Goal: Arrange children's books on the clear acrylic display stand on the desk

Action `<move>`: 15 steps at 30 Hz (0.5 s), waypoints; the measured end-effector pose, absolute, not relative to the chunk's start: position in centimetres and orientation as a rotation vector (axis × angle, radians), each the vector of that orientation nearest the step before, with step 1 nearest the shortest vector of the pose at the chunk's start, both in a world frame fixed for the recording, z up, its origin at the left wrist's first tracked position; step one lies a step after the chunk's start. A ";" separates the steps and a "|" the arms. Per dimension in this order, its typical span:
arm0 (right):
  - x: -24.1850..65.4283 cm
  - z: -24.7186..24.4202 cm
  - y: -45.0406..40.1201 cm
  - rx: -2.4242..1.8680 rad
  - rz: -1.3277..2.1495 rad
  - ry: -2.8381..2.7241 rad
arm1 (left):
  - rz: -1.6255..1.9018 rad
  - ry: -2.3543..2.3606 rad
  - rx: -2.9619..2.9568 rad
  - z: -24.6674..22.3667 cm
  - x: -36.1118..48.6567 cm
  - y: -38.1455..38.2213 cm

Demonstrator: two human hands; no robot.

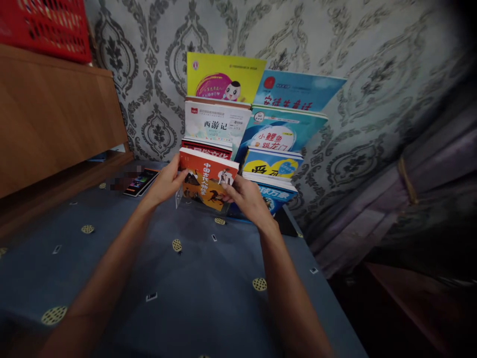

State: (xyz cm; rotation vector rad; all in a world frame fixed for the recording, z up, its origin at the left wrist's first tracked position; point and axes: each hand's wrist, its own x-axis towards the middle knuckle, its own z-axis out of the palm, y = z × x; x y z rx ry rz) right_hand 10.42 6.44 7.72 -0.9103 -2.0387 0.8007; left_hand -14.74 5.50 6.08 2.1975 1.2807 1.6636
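An orange book [203,181] stands upright at the front of a tiered group of books, its cover facing me. My left hand [167,181] grips its left edge, thumb on the cover. On its right edge my right hand [248,196] is closed, thumb across the front. Just behind it shows the top of a dark red book [223,153]. Higher up are a white book [214,124] and a yellow-green book [223,74]. The right column holds a blue book [298,94], a teal book [286,127], a yellow-and-blue book [274,164] and a lower blue book [276,196].
Dark blue cloth [194,288] with pineapple prints covers the table. Dark-covered books or booklets [141,182] lie at the left. A wooden cabinet [55,119] carries a red basket [48,30]. Patterned wallpaper [160,74] stands behind; a curtain [368,199] hangs at the right.
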 end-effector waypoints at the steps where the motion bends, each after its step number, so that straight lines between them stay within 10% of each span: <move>1: 10.4 7.7 6.4 -0.904 0.807 -2.038 | 1.632 1.304 2.203 6.2 -14.7 5.4; 15: 10.4 7.5 6.6 -0.920 0.700 -2.079 | 1.600 1.658 2.359 6.7 -14.7 4.6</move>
